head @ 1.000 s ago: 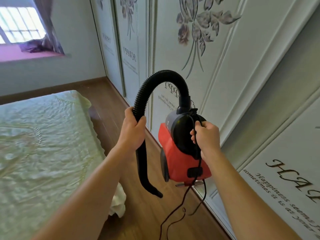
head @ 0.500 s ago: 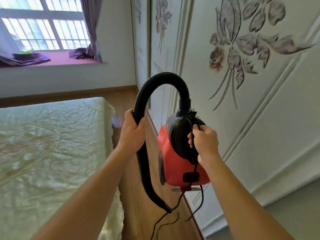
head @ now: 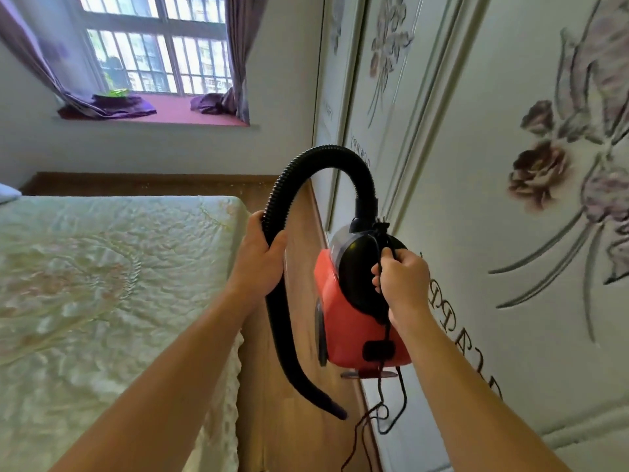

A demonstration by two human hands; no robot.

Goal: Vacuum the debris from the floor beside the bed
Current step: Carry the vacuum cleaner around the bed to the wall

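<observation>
Far left: a window (head: 153, 52) with purple curtains (head: 238, 46) is set above a reddish sill (head: 177, 114). Near left: the bed (head: 102, 284), covered by a pale green quilted spread, fills the lower left.

Centre: a narrow strip of wooden floor (head: 289, 437) runs between the bed and the wardrobe doors. Faint pale specks (head: 252, 187) are seen on the far floor past the end of the bed; what they are cannot be told.

The left grip (head: 260, 264) is closed round the black ribbed hose (head: 323, 158), fingers and thumb wrapped about it just below the arch. From there the hose continues downward to a tapered nozzle (head: 337, 412), which hangs above the floor and points to the lower right.

Right of the hose, the vacuum cleaner (head: 347, 328), red-bodied with a black dome, is held in the air near the wardrobe. The right grip (head: 405, 281) is curled tightly about the handle on the dome, with the black cord (head: 384, 413) caught under the fingers; the cord trails down in loops towards the floor.

Right: white wardrobe doors (head: 493, 199), decorated with flowers and lettering, fill the rest of the view.
</observation>
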